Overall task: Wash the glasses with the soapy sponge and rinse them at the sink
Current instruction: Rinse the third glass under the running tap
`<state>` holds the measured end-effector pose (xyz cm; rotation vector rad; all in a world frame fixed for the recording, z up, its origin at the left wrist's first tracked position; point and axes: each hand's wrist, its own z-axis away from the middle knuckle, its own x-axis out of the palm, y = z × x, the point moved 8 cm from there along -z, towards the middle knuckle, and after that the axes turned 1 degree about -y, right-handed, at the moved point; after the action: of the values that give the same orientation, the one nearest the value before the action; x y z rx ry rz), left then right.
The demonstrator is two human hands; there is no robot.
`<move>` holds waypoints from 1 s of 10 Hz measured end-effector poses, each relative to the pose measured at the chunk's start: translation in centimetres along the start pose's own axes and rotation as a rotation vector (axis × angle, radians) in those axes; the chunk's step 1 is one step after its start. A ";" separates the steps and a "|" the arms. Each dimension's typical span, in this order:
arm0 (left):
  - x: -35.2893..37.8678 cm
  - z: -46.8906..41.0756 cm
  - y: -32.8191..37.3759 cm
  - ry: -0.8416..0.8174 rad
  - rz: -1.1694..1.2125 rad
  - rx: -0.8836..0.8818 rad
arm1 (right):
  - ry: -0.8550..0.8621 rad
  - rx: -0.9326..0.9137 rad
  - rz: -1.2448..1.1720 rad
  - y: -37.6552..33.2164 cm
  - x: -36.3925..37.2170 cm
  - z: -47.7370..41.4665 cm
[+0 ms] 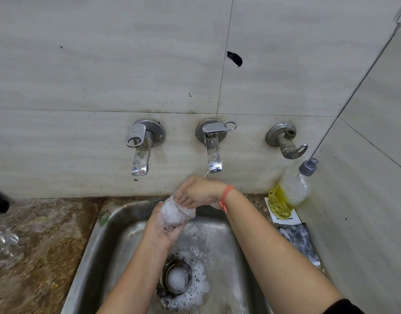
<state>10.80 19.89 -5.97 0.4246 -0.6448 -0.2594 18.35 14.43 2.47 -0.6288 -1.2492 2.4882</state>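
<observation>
A foam-covered glass is held tilted over the back of the sink, just below the centre of the frame, with its mouth turned up and to the left. Its lower end is gripped by the left hand, whose fingers are wrapped closely round the base. The mouth of the glass is covered by the right hand, whose fingers are curled over the rim, the fingertips lying against the glass; whether any reach inside cannot be told. An orange band is worn on the right wrist.

A thin stream of water is seen at the spout of the middle tap, directly above the right hand. A second tap is fixed to the wall at the left, and a valve at the right. Foam is gathered round the drain in the lower middle of the frame. A bottle of yellow liquid is leaned in the corner at the right, and a foamy dark pad lies below it. Clear glassware is glimpsed, blurred, at the left edge.
</observation>
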 end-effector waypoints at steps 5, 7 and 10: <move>1.0 -0.2 -0.5 -0.072 0.016 -0.042 | 0.396 -0.385 -1.185 -0.3 -2.0 -2.4; 1.2 -0.3 -0.5 -0.053 0.014 -0.031 | 0.377 -0.458 -1.298 0.0 -1.4 -2.9; 1.7 -0.9 0.1 -0.191 -0.065 0.051 | 0.620 -0.318 0.072 1.7 2.2 1.1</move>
<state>12.69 19.63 -5.71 0.4732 -0.8266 -0.3483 15.86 13.64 1.08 -1.4094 -1.3691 1.9039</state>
